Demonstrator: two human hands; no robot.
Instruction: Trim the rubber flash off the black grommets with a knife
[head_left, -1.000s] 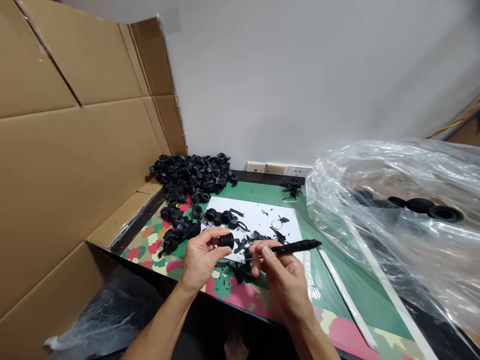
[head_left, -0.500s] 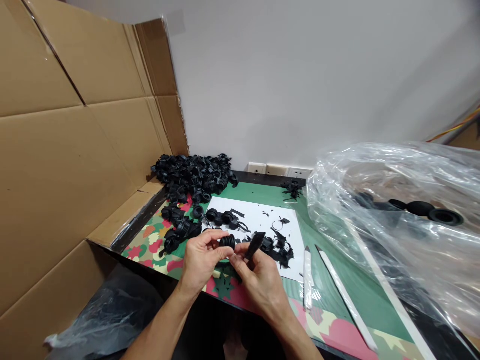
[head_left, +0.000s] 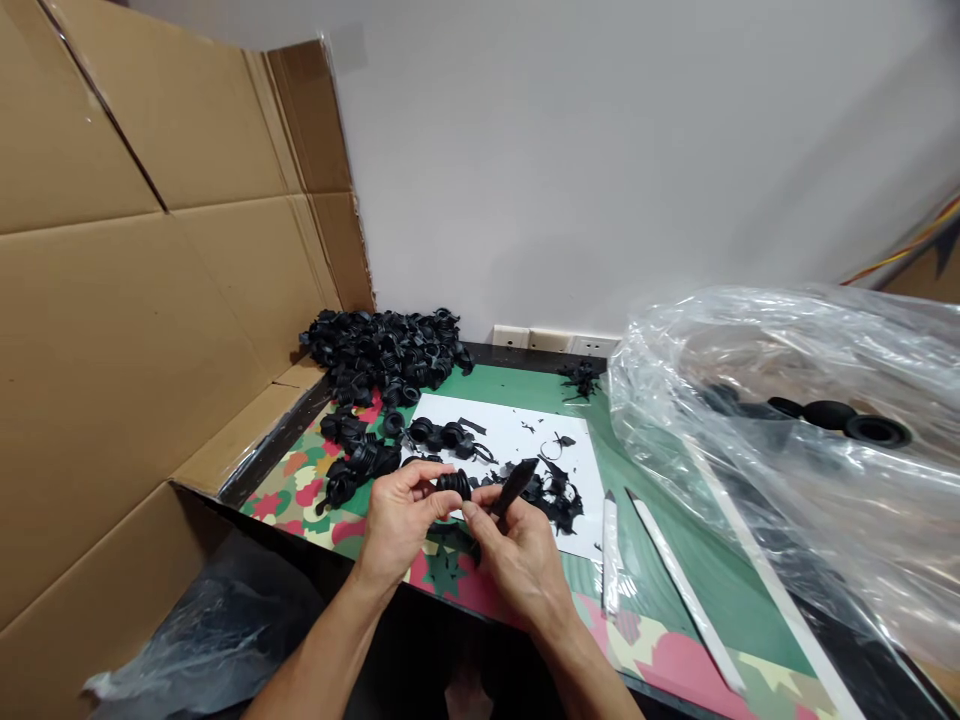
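My left hand (head_left: 399, 512) pinches a ribbed black rubber part (head_left: 454, 486) between thumb and fingers, above the near edge of a white sheet (head_left: 510, 418). My right hand (head_left: 517, 545) is closed, its thumb and forefinger tips at the part's right side. A dark flat piece (head_left: 517, 484) sticks up from between the right fingers; whether it is a strip or a tool is unclear. Black scraps (head_left: 559, 497) lie on the sheet behind the right hand, and more black parts (head_left: 450, 435) rest at its left.
A large pile of black parts (head_left: 390, 350) sits at the back left beside a cardboard wall (head_left: 150, 350). Two white-handled pointed tools (head_left: 686, 590) lie on the right. Beyond them, a clear plastic bag (head_left: 750, 340) holds round black parts.
The dark piece in my right hand has tilted a little further right. Both hands remain almost in place, still at the ribbed part. The view has shifted slightly.
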